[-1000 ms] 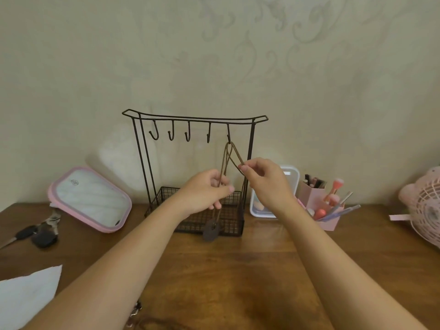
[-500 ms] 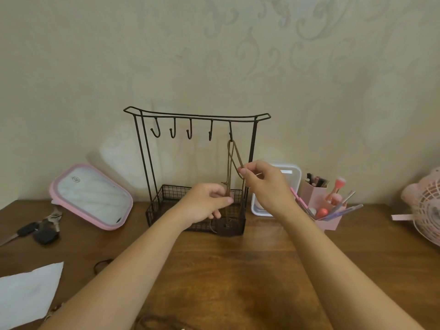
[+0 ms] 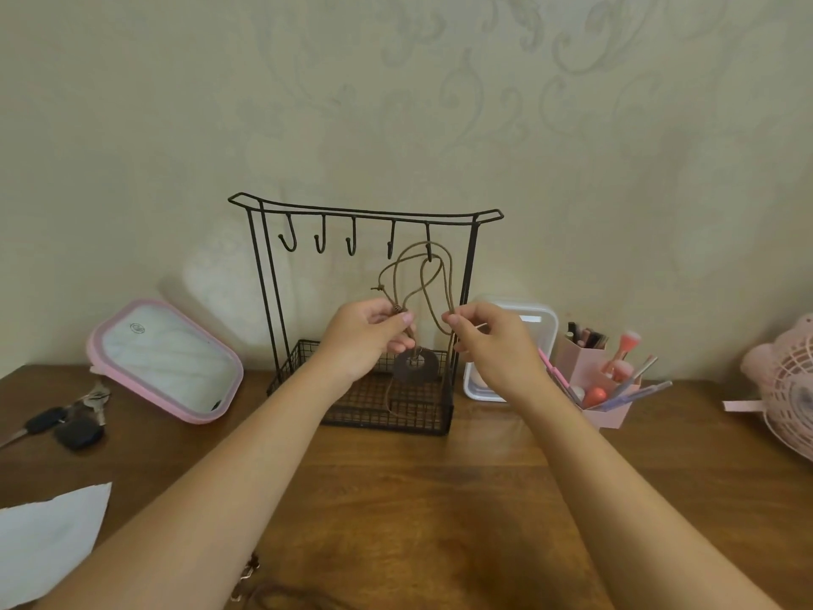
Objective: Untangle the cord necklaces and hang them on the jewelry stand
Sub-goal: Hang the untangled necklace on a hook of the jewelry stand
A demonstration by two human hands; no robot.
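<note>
One cord necklace [image 3: 431,368] dangles into the wire basket [image 3: 374,422]

Jewelry stand [image 3: 365,210] sits mid-tabletop [image 3: 418,499], back against the wall. Cord necklace [image 3: 427,367] hangs off its rightmost hook, between my left hand [image 3: 369,336] and right hand [image 3: 497,350]. Mirror [image 3: 165,361] left of the stand, keys [image 3: 66,422] further left, paper [image 3: 44,543] nearer me. Container [image 3: 539,317], brush holder [image 3: 609,411], fan [image 3: 787,385] off right.

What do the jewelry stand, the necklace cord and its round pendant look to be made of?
Jewelry stand: thin black metal wire, matte coating, mesh basket base.
Necklace cord: brown, matte, bends in soft loops; likely waxed cotton or leather.
Pendant: flat dark-brown ring, dull surface; wood or stone, cannot tell.
</note>
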